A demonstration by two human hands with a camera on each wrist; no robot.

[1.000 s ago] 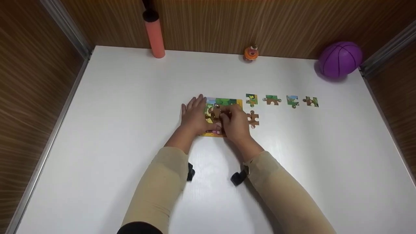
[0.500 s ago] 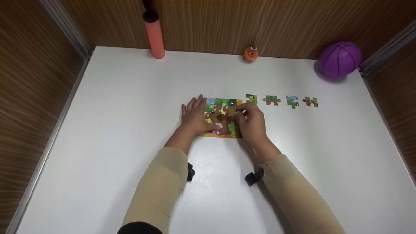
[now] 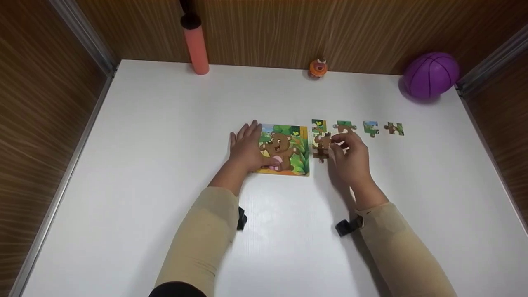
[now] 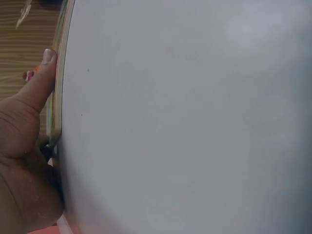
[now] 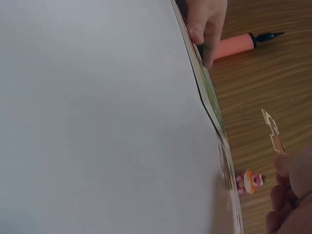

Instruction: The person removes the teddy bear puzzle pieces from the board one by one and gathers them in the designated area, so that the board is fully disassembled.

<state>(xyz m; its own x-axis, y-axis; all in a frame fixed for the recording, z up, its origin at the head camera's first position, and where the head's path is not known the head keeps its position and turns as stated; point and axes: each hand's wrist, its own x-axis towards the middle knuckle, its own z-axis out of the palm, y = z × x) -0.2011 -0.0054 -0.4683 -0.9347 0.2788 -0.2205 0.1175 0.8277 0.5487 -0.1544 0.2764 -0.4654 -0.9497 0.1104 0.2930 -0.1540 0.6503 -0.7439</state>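
Note:
My left hand (image 3: 246, 150) rests at the left edge of a bear-picture jigsaw puzzle (image 3: 300, 156), fingers straight and spread, thumb lying over its lower left part. The left wrist view shows the thumb (image 4: 41, 80) along the puzzle's edge. Right of the puzzle, my right hand (image 3: 352, 159) pinches a brown puzzle piece (image 3: 324, 141) between thumb and fingertips. In the right wrist view that puzzle piece (image 5: 274, 130) is lifted above the table. Beneath it in the head view, another brown piece (image 3: 321, 159) is partly covered.
Loose pieces lie in a row to the right: a yellow-green one (image 3: 319, 124), a brown-green one (image 3: 345, 126), a blue-green one (image 3: 371, 128) and a brown one (image 3: 395, 128). At the back stand a coral pump (image 3: 197, 49), a small orange figurine (image 3: 318, 68) and a purple ball (image 3: 432, 75).
My right hand has moved right from over the puzzle, carrying the brown piece with it. The bear picture is now uncovered there. My left hand has stayed in place.

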